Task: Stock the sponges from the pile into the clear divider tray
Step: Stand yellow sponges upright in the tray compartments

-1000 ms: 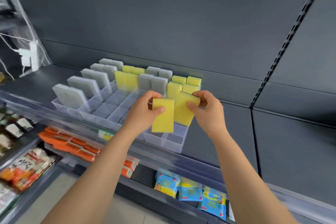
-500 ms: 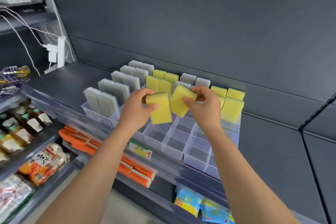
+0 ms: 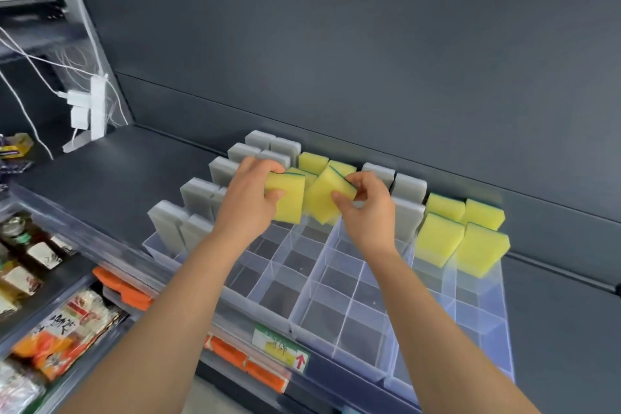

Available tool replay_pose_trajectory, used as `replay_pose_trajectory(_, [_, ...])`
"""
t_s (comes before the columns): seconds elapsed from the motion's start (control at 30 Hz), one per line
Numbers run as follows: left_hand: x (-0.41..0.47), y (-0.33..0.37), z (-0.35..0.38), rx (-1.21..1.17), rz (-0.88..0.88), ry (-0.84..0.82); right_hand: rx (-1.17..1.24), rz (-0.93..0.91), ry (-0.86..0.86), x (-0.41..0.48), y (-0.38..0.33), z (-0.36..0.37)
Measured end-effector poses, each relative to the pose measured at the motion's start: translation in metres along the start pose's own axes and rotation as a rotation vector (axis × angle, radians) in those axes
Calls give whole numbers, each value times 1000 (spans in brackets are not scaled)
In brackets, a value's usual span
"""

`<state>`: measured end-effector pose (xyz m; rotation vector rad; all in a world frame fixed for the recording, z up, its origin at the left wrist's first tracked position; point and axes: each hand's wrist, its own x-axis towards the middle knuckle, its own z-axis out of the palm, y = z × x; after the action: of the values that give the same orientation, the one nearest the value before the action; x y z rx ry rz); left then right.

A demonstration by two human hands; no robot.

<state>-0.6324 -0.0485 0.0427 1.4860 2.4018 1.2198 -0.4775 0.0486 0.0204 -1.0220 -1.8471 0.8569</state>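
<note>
A clear divider tray [image 3: 349, 329] lies on the dark shelf, its front cells bare. Grey sponges [image 3: 198, 195] stand in its left columns and more grey ones [image 3: 408, 185] at the back right. Yellow sponges [image 3: 463, 232] fill the right rear cells and others [image 3: 312, 161] stand at the back middle. My left hand [image 3: 247, 205] grips a yellow sponge [image 3: 289, 202] upright over the middle column. My right hand [image 3: 366, 212] pinches a second yellow sponge [image 3: 324, 202], tilted, just beside the first. No sponge pile is in view.
The dark shelf [image 3: 117, 178] stretches left of the tray, with a white power strip [image 3: 95, 107] and cables against the back wall. Below, a shelf holds orange packets [image 3: 124, 289] and snack bags [image 3: 60, 336]. A price label [image 3: 282, 348] sits on the shelf edge.
Both hands have carried their yellow sponges away from me, toward the back middle of the tray. My view has shifted, so the tray sits lower and further right.
</note>
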Motion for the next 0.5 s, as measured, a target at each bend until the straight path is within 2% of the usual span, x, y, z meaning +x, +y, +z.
replay_pose_trajectory(0.27, [25,-17,1,19,80,-183,-245,43,13,-1,-2,17])
replay_pose_trajectory(0.5, [33,-28,-7,107,299,-299,-372,114,41,-17,-12,32])
